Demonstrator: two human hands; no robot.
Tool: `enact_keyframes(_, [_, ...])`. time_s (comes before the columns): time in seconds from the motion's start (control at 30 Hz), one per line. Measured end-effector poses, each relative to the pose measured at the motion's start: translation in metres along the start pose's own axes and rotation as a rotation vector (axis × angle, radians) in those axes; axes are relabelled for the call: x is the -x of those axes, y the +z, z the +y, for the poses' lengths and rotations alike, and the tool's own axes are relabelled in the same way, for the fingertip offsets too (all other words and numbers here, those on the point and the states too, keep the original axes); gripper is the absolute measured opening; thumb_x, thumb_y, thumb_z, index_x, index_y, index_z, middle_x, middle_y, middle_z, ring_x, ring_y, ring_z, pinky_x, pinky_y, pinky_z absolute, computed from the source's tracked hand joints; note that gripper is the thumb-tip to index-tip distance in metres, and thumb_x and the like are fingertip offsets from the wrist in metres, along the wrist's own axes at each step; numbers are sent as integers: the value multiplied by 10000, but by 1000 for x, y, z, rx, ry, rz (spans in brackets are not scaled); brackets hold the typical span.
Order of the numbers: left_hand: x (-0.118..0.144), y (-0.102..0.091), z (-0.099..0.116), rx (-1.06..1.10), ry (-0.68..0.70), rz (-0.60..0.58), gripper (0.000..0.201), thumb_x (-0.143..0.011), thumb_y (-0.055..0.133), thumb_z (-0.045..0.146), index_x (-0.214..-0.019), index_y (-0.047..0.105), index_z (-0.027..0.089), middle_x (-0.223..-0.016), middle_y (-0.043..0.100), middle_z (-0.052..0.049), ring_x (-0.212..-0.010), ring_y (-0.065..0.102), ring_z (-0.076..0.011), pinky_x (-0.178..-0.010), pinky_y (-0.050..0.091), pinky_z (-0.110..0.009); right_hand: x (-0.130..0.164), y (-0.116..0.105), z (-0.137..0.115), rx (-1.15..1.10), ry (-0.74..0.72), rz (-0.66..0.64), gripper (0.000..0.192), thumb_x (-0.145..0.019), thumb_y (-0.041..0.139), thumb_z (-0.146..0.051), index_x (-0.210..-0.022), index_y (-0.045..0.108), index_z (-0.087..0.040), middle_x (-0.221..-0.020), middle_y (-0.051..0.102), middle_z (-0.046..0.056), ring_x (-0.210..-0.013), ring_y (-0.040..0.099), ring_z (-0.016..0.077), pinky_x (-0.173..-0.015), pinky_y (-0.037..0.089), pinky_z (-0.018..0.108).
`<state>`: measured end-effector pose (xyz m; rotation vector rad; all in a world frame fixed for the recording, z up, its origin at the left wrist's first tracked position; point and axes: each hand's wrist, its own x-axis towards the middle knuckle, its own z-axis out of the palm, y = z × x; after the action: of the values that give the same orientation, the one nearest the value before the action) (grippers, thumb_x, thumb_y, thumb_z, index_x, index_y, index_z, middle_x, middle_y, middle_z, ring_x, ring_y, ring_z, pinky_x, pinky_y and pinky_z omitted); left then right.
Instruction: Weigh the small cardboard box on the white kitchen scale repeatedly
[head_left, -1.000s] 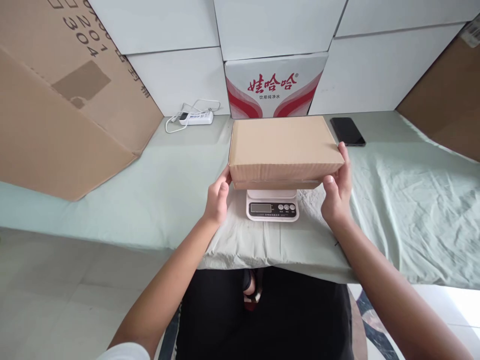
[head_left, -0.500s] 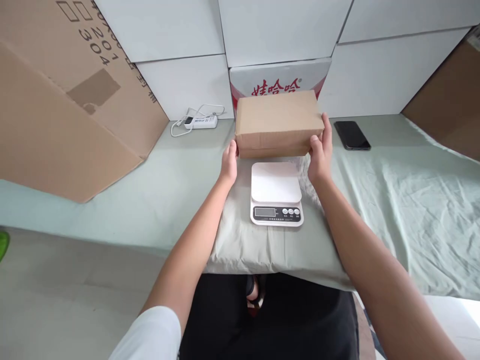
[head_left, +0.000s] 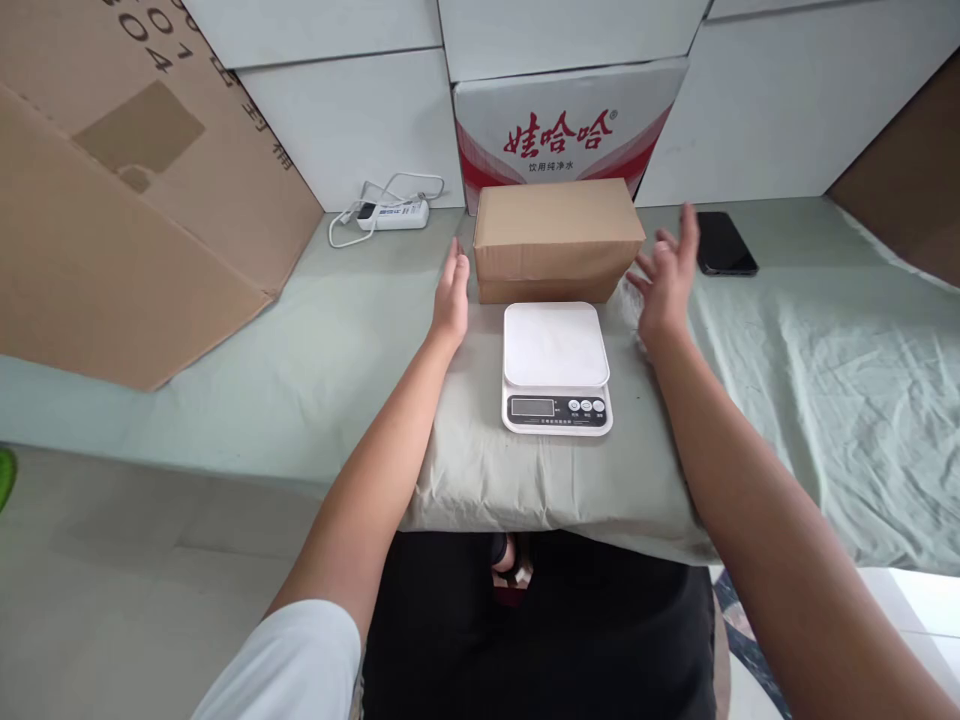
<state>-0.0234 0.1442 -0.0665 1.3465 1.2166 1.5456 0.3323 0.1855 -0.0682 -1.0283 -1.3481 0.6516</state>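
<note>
A plain brown cardboard box (head_left: 556,238) rests on the green cloth just behind a white digital kitchen scale (head_left: 556,366), whose platform is bare. My left hand (head_left: 452,290) is flat and open beside the box's left end, a small gap away from it. My right hand (head_left: 669,279) hovers open to the right of the box, fingers spread, holding nothing.
A red and white printed carton (head_left: 564,134) stands behind the box among stacked white boxes. A black phone (head_left: 724,244) lies at the right, a white power strip (head_left: 393,213) with its cord at the left. Large brown cardboard (head_left: 127,180) leans at far left.
Both hands carried the box from above the scale to the cloth behind it, then let go and drew apart. The scale's platform is now uncovered.
</note>
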Motion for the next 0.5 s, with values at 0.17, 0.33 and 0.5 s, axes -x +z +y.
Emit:
enact_keyframes(0.17, [-14,-22,-8,36,-44,27,1068,-953,359,1029,-1784,463,366,-1958,343,-69,-1841,293,-300,-1471,342,-507,-17,-41,12,-130,223,353,953,-975,539,-695,-1821,161,-472,-1920,289,99,-1490,673,407,-1211,541,703])
enact_keyframes(0.33, [-9,-15,-4,61,-69,25,1065,-965,384,1009,-1756,511,307,-1949,353,-107,-1831,325,-312,-1466,351,-518,-9,-37,18,-9,148,200,988,-931,460,-906,-1806,271,-487,-1825,486,111,-1474,695,397,-1130,613,689])
enact_keyframes(0.5, [0,-2,2,93,-81,-32,1013,-927,463,1025,-1650,643,338,-1893,474,-91,-1799,404,-345,-1454,373,-547,10,-9,-6,-31,179,36,905,-874,558,-886,-1669,533,-455,-1626,716,75,-1459,747,403,-1167,625,695])
